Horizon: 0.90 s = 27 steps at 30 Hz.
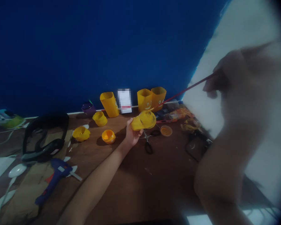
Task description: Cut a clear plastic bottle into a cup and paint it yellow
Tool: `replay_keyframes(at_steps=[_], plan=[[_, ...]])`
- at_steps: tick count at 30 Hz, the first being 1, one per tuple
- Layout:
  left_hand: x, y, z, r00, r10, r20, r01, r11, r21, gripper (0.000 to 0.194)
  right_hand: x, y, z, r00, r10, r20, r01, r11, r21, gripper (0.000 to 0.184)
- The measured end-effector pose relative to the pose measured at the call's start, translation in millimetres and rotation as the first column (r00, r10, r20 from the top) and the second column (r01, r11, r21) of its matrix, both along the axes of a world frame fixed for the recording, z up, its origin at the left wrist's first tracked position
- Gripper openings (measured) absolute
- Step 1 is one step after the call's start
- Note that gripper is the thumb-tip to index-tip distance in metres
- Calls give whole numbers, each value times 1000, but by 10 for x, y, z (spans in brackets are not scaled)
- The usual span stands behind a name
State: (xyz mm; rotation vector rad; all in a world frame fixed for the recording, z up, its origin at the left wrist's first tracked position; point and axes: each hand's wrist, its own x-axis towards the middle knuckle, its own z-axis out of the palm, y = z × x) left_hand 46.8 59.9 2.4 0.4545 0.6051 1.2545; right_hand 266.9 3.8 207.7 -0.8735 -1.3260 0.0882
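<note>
My left hand (132,137) is closed around a yellow-painted plastic cup (144,120), tilted above the table with patchy, partly see-through paint. In my right hand (227,76), raised at the right, is a long thin red paintbrush (189,87). The brush slants down to the left and its tip meets or nearly meets the cup's upper edge; actual contact I cannot tell. Below and right of the cup lies a small round dish of orange-yellow paint (166,131). Scissors (148,143) with black handles rest open under my left hand, partly hidden by it.
Yellow containers with smiling faces (145,98) stand by the blue wall, another yellow container (109,104) to their left. Small yellow cups (81,133) and an orange bowl (108,137) sit nearer. A blue glue gun (57,178), black headset-like strap (44,150) and cables lie left.
</note>
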Motion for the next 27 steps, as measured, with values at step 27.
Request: replay_keyframes(at_steps=[27], plan=[[-7,17,-58,999,53,1,-53,998,44,31,12,51,-1,995,-92,-38,90,994,-66,35]])
